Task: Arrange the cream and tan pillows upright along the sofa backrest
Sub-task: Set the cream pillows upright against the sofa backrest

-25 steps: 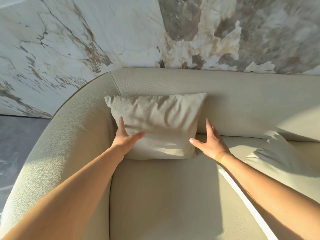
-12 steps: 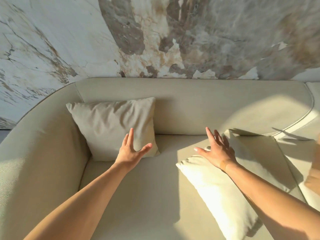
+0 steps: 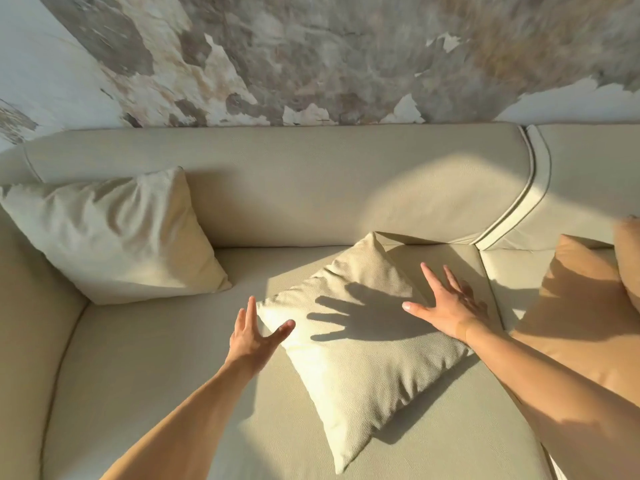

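My left hand (image 3: 254,336) is spread open, fingers apart and thumb out, at the near-left corner of the flat cream pillow (image 3: 363,348); the thumb tip overlaps that corner, but I cannot tell whether it actually presses on the fabric. My right hand (image 3: 446,306) is open as well, fingers fanned, over the pillow's right edge. It throws a sharp hand-shaped shadow onto the cover to its left, and I cannot tell if the palm touches. Neither hand grips anything.

That cream pillow lies flat on the sofa seat (image 3: 166,382), turned like a diamond, with 1 corner pointing at the backrest (image 3: 311,181) and the opposite one toward me. Sun lights its near half.

Further left, a 2nd cream pillow (image 3: 114,237) stands upright in the sofa's left corner, leaning back against the backrest, its cover creased.

To the right, past my right forearm, a tan pillow (image 3: 585,317) lies on the next seat cushion, partly in shadow. Just beyond it, at the frame's right edge, I see a slice of another tan pillow (image 3: 628,265); too little of it shows to say how it sits.

Behind the backrest rises a marbled wall (image 3: 311,57) in grey, beige and white.
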`<state>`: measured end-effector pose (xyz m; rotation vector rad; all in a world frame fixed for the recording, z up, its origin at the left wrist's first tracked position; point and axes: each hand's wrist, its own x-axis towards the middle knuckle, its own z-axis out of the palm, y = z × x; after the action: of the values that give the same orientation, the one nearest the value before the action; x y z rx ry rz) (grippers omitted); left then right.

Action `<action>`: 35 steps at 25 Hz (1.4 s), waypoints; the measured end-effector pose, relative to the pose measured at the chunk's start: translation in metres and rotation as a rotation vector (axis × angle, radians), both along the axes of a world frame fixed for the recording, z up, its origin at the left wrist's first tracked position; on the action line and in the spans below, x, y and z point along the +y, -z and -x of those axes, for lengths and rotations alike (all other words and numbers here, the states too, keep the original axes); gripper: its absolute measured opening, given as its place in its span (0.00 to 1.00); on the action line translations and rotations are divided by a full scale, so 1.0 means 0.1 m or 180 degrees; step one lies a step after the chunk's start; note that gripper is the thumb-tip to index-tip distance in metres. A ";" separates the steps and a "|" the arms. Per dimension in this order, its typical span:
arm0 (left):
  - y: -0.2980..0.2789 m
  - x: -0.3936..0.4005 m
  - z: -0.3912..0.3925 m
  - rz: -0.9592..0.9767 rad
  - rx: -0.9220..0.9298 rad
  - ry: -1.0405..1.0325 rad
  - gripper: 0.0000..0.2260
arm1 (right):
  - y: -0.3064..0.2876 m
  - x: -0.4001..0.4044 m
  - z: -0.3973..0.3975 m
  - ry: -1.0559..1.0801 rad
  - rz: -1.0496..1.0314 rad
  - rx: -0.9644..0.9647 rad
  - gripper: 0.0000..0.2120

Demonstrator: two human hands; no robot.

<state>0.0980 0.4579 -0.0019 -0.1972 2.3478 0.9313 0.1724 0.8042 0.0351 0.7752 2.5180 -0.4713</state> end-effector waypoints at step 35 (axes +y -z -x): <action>0.24 0.99 1.52 -0.0794 0.0664 -0.0118 0.64 | 0.48 0.47 1.15 0.1923 0.2247 0.0910 0.55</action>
<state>-0.0540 0.5571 -0.0255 -0.0448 2.3918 1.3067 0.0570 0.8516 -0.0131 1.2048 2.0444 -1.6552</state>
